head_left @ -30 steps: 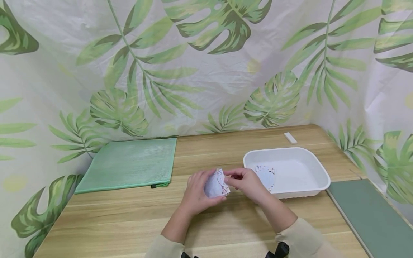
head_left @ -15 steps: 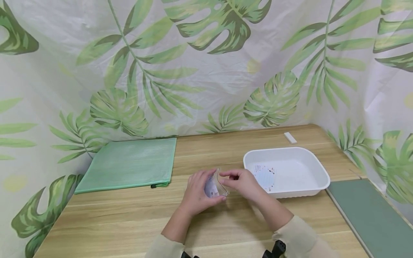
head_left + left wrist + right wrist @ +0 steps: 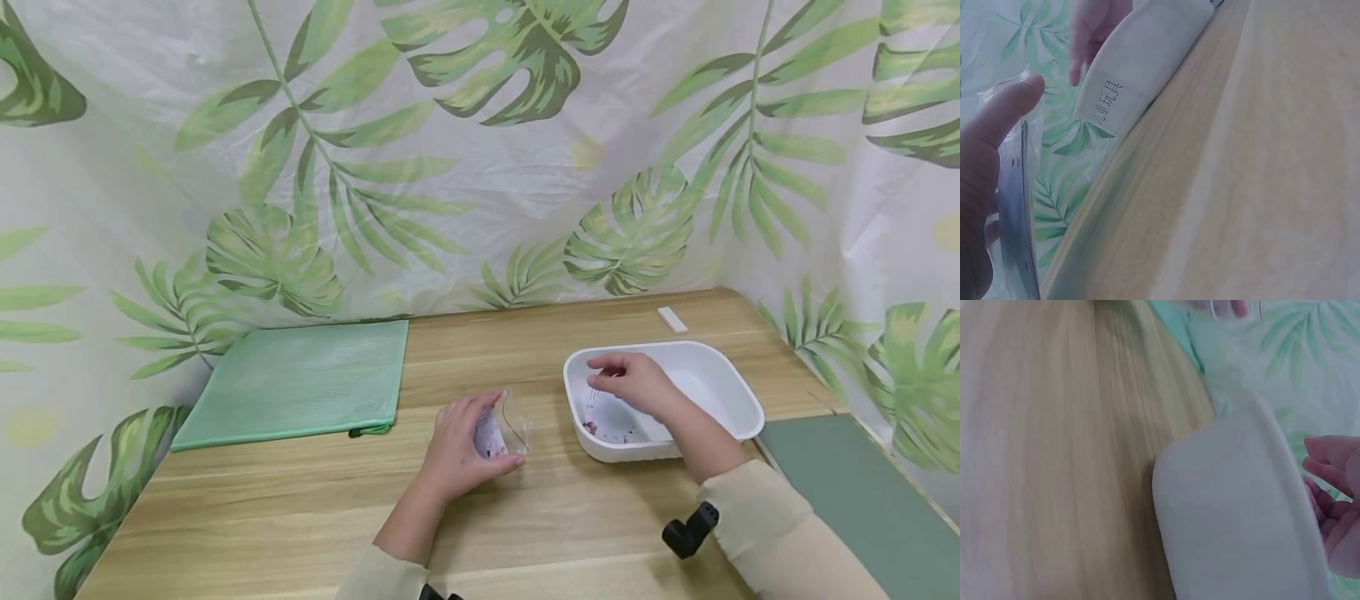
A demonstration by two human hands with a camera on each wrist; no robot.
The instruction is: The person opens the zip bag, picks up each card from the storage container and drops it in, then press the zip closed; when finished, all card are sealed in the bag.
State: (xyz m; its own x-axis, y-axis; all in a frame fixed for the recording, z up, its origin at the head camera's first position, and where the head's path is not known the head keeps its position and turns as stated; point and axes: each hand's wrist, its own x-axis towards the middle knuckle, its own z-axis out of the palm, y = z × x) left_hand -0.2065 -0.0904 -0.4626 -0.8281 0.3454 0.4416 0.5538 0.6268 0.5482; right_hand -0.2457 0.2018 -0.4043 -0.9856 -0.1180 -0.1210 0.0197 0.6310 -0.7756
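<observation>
My left hand point(image 3: 459, 446) holds a small clear zip bag point(image 3: 516, 423) above the table. Inside the bag is a pale printed card point(image 3: 490, 435), partly covered by the fingers. The left wrist view shows the thumb along the bag and the card point(image 3: 1015, 206) nearly edge-on. Over the left end of a white plastic tub point(image 3: 705, 392) hovers my right hand point(image 3: 636, 383), fingers loosely bent, with nothing visible between them. A pale printed sheet point(image 3: 609, 418) with small pictures lies in the tub below that hand. In the right wrist view, the fingers of the right hand point(image 3: 1338, 506) are above the tub's rim.
A green mesh zip pouch point(image 3: 300, 379) lies at the back left of the wooden table point(image 3: 480, 533). A small white block point(image 3: 672, 320) lies behind the tub. A grey-green panel point(image 3: 862, 475) is at the right. Leaf-print cloth point(image 3: 480, 167) hangs behind.
The printed card has gone down from the bag's mouth into the bag. My right hand has left the bag and moved right, over the tub. The left hand stays in place.
</observation>
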